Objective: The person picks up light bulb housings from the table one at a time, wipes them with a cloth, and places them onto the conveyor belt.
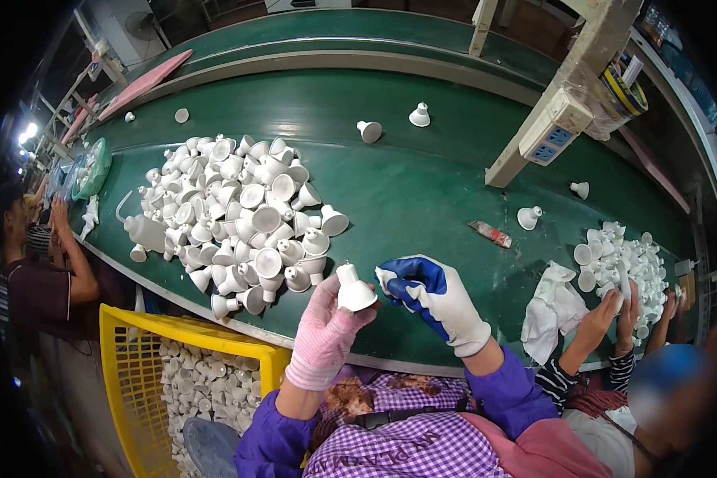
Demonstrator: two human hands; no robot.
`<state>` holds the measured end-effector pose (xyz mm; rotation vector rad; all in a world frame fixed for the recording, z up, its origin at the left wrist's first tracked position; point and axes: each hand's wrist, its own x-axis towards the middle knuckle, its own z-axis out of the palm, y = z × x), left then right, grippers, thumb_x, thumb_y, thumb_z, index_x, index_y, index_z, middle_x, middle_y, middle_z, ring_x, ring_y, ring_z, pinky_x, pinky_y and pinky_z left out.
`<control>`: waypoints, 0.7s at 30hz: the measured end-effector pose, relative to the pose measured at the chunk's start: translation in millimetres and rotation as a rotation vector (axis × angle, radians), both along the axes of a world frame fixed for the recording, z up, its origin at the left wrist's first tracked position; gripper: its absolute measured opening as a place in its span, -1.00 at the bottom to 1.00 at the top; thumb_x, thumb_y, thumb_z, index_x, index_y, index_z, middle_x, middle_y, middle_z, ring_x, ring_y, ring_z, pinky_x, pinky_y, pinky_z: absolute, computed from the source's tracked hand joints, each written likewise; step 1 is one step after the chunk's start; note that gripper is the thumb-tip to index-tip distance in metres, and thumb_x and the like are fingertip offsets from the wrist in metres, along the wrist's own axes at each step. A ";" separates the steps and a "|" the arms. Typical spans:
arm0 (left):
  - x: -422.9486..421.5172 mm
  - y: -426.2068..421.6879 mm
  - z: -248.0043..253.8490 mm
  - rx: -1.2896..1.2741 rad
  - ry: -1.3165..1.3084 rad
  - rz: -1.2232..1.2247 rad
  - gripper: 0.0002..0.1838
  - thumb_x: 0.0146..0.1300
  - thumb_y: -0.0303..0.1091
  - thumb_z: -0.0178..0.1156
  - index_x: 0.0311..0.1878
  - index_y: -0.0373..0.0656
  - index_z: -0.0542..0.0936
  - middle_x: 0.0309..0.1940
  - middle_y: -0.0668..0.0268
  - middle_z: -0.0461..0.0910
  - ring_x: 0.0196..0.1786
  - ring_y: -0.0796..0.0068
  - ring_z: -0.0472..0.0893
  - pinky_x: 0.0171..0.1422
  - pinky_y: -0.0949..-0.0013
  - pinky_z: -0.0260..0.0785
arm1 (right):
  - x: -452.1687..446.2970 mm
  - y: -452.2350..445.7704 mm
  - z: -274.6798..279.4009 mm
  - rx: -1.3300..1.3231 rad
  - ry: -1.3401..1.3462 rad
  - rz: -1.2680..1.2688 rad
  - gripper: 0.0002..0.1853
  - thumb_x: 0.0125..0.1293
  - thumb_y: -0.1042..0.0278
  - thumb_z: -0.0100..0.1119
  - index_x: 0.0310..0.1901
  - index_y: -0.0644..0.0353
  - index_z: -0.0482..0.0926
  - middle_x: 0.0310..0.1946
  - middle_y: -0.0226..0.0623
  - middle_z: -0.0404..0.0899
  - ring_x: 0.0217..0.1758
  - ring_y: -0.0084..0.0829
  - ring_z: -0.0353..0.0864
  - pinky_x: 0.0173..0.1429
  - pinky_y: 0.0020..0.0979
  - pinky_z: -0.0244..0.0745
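Observation:
My left hand [327,334], in a pink striped glove, is closed around a white lamp cup [355,291] with its pins up and its wide end down. Just right of it, my right hand [434,295], in a blue and white glove, has its fingers pinched on a bit of white cloth or similar material; what it is stays unclear. Both hands are over the near edge of the green belt [422,199]. A large pile of white lamp cups [251,195] lies on the belt to the left.
A yellow crate [191,338] with more cups stands at lower left. A white bottle [145,233] touches the pile. Co-workers sit at both sides, one near a white cloth [551,311] and a smaller pile [625,263]. A post with sockets [554,139] rises at right.

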<state>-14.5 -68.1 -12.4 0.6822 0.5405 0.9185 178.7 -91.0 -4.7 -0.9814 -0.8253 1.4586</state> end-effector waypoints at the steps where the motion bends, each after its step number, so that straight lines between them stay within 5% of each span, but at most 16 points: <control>1: -1.3 -1.8 -0.4 -0.002 0.000 0.004 -0.26 0.23 -0.20 0.31 0.34 -0.31 0.19 0.11 0.14 0.45 0.10 0.31 0.52 0.20 0.32 0.42 | -2.7 -1.0 3.5 0.008 -0.055 -0.003 -0.50 0.17 0.09 0.39 -0.02 0.34 0.55 -0.23 -0.37 0.60 -0.22 -0.57 0.52 -0.14 -0.53 0.41; 5: -1.8 -7.3 -2.3 -0.013 -0.075 0.055 -0.29 0.27 -0.18 0.27 0.35 -0.29 0.20 0.11 0.17 0.44 0.16 0.30 0.48 0.24 0.25 0.39 | -15.1 -2.5 6.4 0.149 -0.447 -0.063 -0.78 0.19 0.46 0.27 -0.13 0.30 0.58 -0.20 -0.31 0.60 -0.21 -0.47 0.56 -0.07 -0.47 0.46; 7: -0.8 -8.6 -4.7 0.003 -0.065 0.081 -0.30 0.28 -0.19 0.26 0.35 -0.29 0.20 0.12 0.18 0.43 0.18 0.30 0.47 0.26 0.23 0.37 | -23.4 -5.3 18.9 0.202 -0.642 -0.110 -0.77 0.15 0.41 0.28 -0.17 0.30 0.59 -0.21 -0.12 0.58 -0.18 -0.18 0.60 -0.08 -0.35 0.48; 12: 1.5 -10.5 -7.1 0.361 0.447 0.181 -0.39 0.30 -0.30 0.23 0.34 -0.29 0.25 0.17 0.20 0.40 0.19 0.42 0.42 0.31 0.33 0.27 | -40.7 -7.3 24.7 0.320 -0.866 -0.194 -0.75 0.09 0.38 0.29 -0.21 0.29 0.55 -0.23 -0.05 0.56 -0.21 -0.04 0.59 -0.12 -0.23 0.49; 15: 2.8 -12.4 -6.9 0.307 0.368 0.175 -0.43 0.30 -0.37 0.20 0.33 -0.29 0.26 0.18 0.21 0.40 0.19 0.47 0.40 0.30 0.39 0.25 | -44.2 -5.1 33.7 0.331 -0.933 -0.220 -0.75 0.08 0.38 0.29 -0.23 0.30 0.54 -0.24 -0.04 0.55 -0.22 -0.02 0.58 -0.13 -0.23 0.49; 21: 3.8 -14.4 -5.8 0.022 -0.061 0.091 -0.30 0.33 -0.08 0.18 0.37 -0.30 0.18 0.22 0.10 0.36 0.22 0.31 0.45 0.29 0.28 0.38 | -21.5 4.1 30.2 -0.043 -0.537 0.013 -0.74 0.04 0.35 0.41 -0.30 0.29 0.57 -0.37 -0.33 0.52 -0.32 -0.52 0.49 -0.18 -0.47 0.42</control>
